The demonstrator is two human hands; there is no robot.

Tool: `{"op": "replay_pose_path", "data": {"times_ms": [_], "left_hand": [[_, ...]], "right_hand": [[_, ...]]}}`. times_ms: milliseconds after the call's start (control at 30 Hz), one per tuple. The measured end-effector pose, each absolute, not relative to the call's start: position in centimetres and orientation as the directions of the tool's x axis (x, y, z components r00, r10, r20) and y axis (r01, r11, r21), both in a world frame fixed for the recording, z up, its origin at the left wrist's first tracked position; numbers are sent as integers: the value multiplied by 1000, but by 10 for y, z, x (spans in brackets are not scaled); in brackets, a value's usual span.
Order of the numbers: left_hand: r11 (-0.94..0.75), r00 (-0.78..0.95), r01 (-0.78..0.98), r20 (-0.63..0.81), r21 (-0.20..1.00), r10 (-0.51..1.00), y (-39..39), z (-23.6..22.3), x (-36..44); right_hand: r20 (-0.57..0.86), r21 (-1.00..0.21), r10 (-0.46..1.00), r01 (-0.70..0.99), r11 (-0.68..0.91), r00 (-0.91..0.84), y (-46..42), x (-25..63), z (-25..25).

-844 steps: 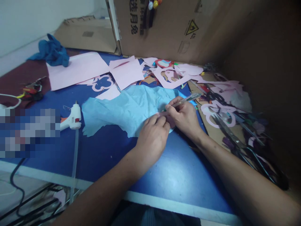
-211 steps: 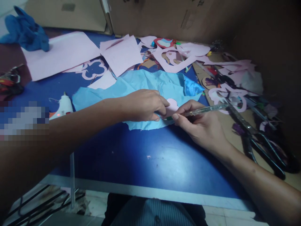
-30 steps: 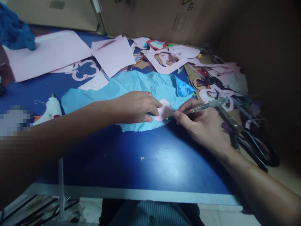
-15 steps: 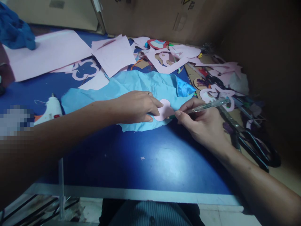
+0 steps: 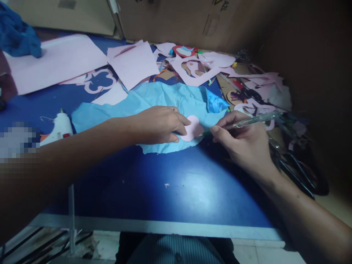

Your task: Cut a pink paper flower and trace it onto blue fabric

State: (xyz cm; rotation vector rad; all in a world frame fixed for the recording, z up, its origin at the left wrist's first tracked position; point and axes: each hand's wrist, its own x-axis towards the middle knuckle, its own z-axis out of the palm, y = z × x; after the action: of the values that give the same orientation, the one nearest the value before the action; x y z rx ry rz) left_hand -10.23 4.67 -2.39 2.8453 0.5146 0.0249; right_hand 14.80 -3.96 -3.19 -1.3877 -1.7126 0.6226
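Note:
A small pink paper cutout with a scalloped edge (image 5: 193, 129) lies flat on a wrinkled piece of light blue fabric (image 5: 162, 96). My left hand (image 5: 161, 124) rests on the fabric, its fingers extended and their tips pressing the cutout's left side. My right hand (image 5: 242, 135) is closed around a clear-barrelled pen (image 5: 254, 120). The pen's green tip end points left and meets the cutout's right edge, or lies very close to it. One corner of the fabric is folded over, showing a shiny blue side.
A white glue gun (image 5: 62, 124) stands left of the fabric. Pink paper sheets (image 5: 134, 66) and cut scraps lie along the back. Large black-handled scissors (image 5: 298, 172) are at the right, among clutter. Cardboard boxes (image 5: 176, 22) border the blue table (image 5: 154, 198).
My right hand and the pen have shifted a little to the right, the pen tip staying by the cutout's edge. The left hand, cutout and fabric have kept their places.

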Motion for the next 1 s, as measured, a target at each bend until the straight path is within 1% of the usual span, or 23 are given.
{"op": "replay_pose_path", "data": {"times_ms": [367, 500, 733, 900, 1000], "left_hand": [[-910, 939, 334, 2, 246, 345, 48, -23, -101], [-902, 933, 352, -17, 251, 360, 47, -22, -101], [-907, 938, 337, -5, 252, 347, 47, -22, -101], [-908, 934, 344, 9, 240, 356, 48, -23, -101], [-914, 938, 336, 7, 229, 347, 47, -23, -101]], "right_hand": [[252, -815, 964, 517, 260, -87, -42, 144, -36], [247, -820, 963, 505, 268, -110, -42, 144, -37], [240, -826, 968, 510, 242, -71, -42, 143, -37], [241, -821, 964, 506, 263, -110, -42, 141, -36], [244, -823, 964, 504, 262, -103, -42, 141, -36]]}}
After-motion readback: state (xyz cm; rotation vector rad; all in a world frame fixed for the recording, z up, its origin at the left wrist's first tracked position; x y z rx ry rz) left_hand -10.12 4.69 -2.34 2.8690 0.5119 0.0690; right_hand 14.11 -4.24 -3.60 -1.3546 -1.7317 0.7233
